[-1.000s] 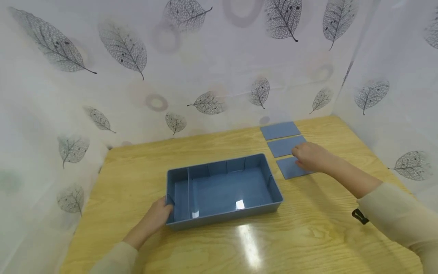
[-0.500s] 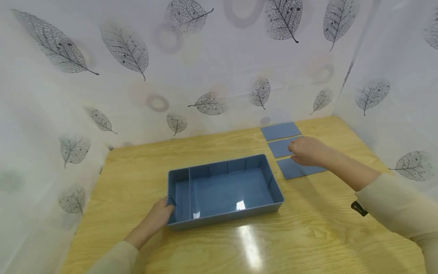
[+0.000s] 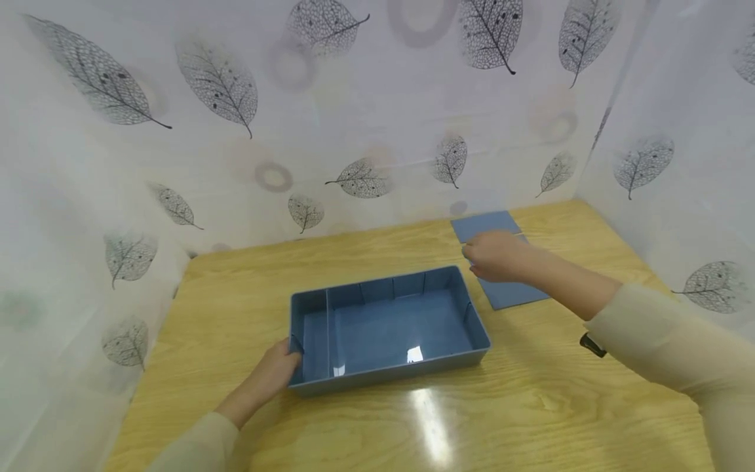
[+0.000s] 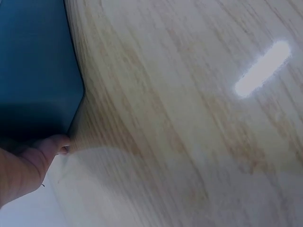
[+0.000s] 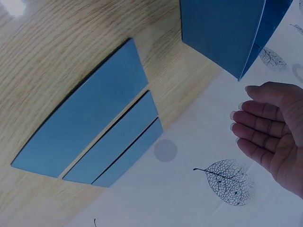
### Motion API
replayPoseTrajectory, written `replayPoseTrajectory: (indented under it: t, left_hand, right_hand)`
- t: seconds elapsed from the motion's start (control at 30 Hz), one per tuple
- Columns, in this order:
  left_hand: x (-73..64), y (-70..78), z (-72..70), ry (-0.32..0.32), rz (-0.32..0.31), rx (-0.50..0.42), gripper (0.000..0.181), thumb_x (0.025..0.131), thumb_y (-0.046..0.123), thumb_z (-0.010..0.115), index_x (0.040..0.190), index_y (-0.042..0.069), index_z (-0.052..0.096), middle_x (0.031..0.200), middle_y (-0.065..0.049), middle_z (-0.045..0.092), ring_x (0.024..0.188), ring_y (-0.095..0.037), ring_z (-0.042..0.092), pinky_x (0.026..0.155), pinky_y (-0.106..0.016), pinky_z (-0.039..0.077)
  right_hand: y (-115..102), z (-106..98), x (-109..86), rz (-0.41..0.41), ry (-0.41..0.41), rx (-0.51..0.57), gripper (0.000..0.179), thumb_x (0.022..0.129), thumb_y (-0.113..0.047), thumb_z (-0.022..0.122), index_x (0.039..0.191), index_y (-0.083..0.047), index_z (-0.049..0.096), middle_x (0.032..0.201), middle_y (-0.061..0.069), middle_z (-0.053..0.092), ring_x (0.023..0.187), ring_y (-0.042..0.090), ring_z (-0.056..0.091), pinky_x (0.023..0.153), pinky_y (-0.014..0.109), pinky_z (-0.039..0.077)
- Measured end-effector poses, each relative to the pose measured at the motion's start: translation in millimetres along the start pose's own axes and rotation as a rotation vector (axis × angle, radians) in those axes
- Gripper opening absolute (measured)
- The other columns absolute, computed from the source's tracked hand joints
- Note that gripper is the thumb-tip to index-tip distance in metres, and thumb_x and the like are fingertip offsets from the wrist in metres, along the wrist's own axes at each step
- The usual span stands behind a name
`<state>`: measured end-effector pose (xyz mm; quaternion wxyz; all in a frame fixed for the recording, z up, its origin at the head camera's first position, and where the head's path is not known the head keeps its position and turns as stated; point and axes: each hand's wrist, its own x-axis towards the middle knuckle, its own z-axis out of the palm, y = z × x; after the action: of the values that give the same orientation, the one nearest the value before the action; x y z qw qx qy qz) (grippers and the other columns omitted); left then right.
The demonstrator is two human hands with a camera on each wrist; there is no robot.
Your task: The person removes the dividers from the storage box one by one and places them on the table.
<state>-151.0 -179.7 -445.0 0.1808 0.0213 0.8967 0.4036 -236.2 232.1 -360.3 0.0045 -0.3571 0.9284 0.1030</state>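
A blue rectangular plastic box (image 3: 395, 376), open at the top, stands on the wooden table with one thin divider (image 3: 328, 334) near its left end. My left hand (image 3: 274, 370) grips the box's left wall, its fingertips over the rim. Above the flat blue panels, my right hand (image 3: 498, 254) is raised and holds nothing; the right wrist view shows its fingers loosely bent. Three panels lie in a row right of the box: the nearest panel (image 5: 90, 111), a middle panel (image 5: 113, 137) and a far panel (image 3: 480, 224). From the head, the right hand partly covers them.
A small black object (image 3: 592, 345) lies on the table (image 3: 531, 406) beside the right sleeve (image 3: 660, 347). A leaf-patterned sheet (image 3: 377, 118) hangs behind the table and along both sides.
My right hand has lifted off the nearest panel and moved left and away, over the middle panel toward the box. The left hand keeps its hold on the box wall.
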Motion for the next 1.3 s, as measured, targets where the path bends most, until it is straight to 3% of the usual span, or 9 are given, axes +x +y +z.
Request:
replayPoseTrajectory:
  t: [0.2,0.6,0.7,0.97,1.17,1.3]
  left_hand:
    - [4.9,-0.7,-1.4,-0.02,0.023,-0.02,0.041,0.082,0.003,0.042,0.117,-0.015,0.055,0.105,-0.021,0.066,0.092,-0.026,0.064,0.076,-0.038,0.053]
    - [3.3,-3.0,-3.9,-0.051,0.01,-0.046,0.04,0.082,0.003,0.043,0.115,-0.016,0.055,0.093,-0.015,0.066,0.083,-0.02,0.06,0.069,-0.031,0.051]
    - [4.6,-4.0,-3.3,-0.046,-0.001,-0.044,0.038,0.082,0.004,0.043,0.112,-0.015,0.056,0.088,-0.01,0.065,0.079,-0.019,0.058,0.068,-0.031,0.05]
    - [3.5,-4.9,-1.7,-0.022,0.003,-0.035,0.036,0.081,0.004,0.044,0.11,-0.014,0.058,0.092,-0.013,0.066,0.08,-0.019,0.058,0.068,-0.031,0.05]
    - [2.0,-5.7,-1.5,-0.018,0.011,-0.025,0.023,0.083,0.003,0.043,0.094,-0.008,0.06,0.079,-0.007,0.058,0.074,-0.017,0.053,0.064,-0.03,0.046]
    - [1.8,-4.6,1.8,0.002,-0.003,-0.036,0.028,0.084,0.002,0.041,0.099,-0.01,0.061,0.084,-0.011,0.061,0.076,-0.019,0.055,0.066,-0.031,0.047]
  right_hand:
    - [-8.7,-1.3,17.4,-0.072,0.021,-0.053,0.014,0.081,-0.014,0.069,0.082,-0.002,0.062,0.075,0.005,0.059,0.07,0.02,0.057,0.064,0.031,0.051]
    - [-28.8,-17.7,43.4,-0.187,0.031,-0.098,0.018,0.084,-0.018,0.069,0.088,-0.001,0.063,0.081,0.007,0.062,0.073,0.021,0.056,0.069,0.03,0.049]
    - [-35.8,-21.0,49.6,-0.194,0.026,-0.074,0.018,0.084,-0.018,0.069,0.089,-0.002,0.064,0.082,0.006,0.062,0.075,0.021,0.057,0.071,0.031,0.049]
    - [-56.3,-22.1,74.8,-0.255,0.015,-0.063,0.018,0.087,-0.019,0.065,0.095,-0.002,0.064,0.089,0.007,0.065,0.084,0.023,0.06,0.078,0.033,0.049]
    - [-75.4,-30.5,95.7,-0.271,-0.05,-0.078,0.022,0.09,-0.022,0.062,0.101,-0.003,0.064,0.094,0.007,0.065,0.089,0.022,0.06,0.083,0.032,0.048]
    - [-85.0,-37.2,102.8,-0.319,-0.02,-0.103,0.019,0.089,-0.02,0.062,0.097,-0.003,0.064,0.092,0.006,0.065,0.086,0.022,0.06,0.081,0.032,0.048]
